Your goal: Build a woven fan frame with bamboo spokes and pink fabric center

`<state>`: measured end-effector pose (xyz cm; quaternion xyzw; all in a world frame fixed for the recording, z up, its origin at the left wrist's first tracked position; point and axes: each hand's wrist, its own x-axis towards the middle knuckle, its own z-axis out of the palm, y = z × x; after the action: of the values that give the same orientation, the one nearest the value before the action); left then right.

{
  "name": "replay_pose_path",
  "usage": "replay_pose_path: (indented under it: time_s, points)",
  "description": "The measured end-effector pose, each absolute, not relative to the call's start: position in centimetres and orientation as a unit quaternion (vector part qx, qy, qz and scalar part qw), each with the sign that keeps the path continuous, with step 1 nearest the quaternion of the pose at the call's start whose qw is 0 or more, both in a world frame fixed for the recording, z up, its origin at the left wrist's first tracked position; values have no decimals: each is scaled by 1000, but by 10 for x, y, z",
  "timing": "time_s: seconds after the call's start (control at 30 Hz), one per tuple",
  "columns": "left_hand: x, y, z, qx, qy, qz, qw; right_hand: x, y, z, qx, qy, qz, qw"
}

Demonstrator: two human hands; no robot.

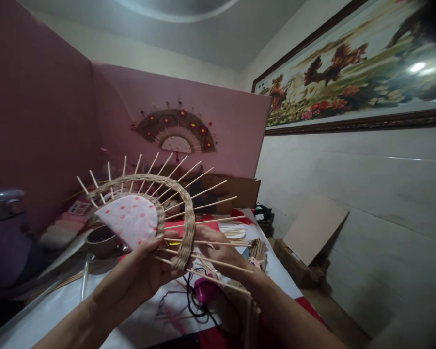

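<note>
A half-round fan frame [188,213] is held up over the table, tilted down to the right. Thin wooden sticks radiate from its white, red-dotted half-disc [131,218], and two bands of brown twine are woven across them. My left hand [145,264] grips the frame at its lower end, thumb on the inner band beside the half-disc. My right hand [221,252] lies behind the lower right sticks, its fingers at the outer band. The sticks partly cover those fingers, so whether they grip there is hard to see.
On the white-covered table [105,291] lie a purple tool [205,291] with a black cord, a dark bowl [101,237] and loose sticks. A finished-looking fan [178,126] hangs on the pink panel. Cardboard pieces [314,225] lean at the right wall.
</note>
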<state>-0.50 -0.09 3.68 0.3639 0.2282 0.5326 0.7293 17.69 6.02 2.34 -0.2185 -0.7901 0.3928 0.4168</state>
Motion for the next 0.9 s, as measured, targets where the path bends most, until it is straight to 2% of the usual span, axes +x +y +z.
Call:
replay_pose_path:
  time_s: [0.17, 0.27, 0.4, 0.53, 0.77, 0.9]
  points:
    - [-10, 11, 29, 349, 239, 573, 702, 180, 53, 20, -125, -679, 613, 385]
    - [-12, 13, 21, 340, 228, 575, 709, 177, 47, 12, -106, -642, 664, 367]
    - [-15, 9, 13, 330, 235, 566, 718, 176, 44, 4, -163, -600, 713, 325]
    - [-19, 4, 11, 336, 228, 575, 710, 177, 44, -2, -211, -619, 689, 312]
    - [-17, 0, 3, 356, 211, 563, 716, 163, 50, -11, -265, -649, 563, 438]
    - [-9, -3, -4, 365, 208, 539, 730, 159, 49, -16, -264, -647, 558, 448]
